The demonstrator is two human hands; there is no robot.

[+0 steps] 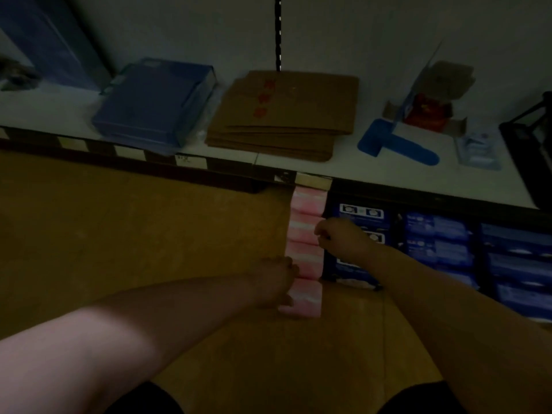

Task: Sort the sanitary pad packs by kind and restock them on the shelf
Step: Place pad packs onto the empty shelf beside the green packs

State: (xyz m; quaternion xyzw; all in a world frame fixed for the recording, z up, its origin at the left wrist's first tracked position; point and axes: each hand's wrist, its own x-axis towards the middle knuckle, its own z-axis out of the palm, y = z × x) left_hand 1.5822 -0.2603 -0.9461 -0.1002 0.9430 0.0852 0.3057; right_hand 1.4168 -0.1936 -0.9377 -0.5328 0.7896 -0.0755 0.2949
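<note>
Dimly lit, grips half hidden

Pink-and-white packs (306, 234) run in a row from under the upper shelf's (352, 164) front edge, blue packs (436, 240) beside. Left hand (276, 282) grips the nearest pack (309, 298); right hand's (340, 237) curled fingers (321, 231) meet the row, hold unclear

The white shelf (343, 161) bears a blue box (152, 106) and flattened cardboard (283, 115).

Both bare forearms stretched forward, left hand (276, 283) low, right hand (340, 239) higher, its fingers (322, 232) curled.
</note>
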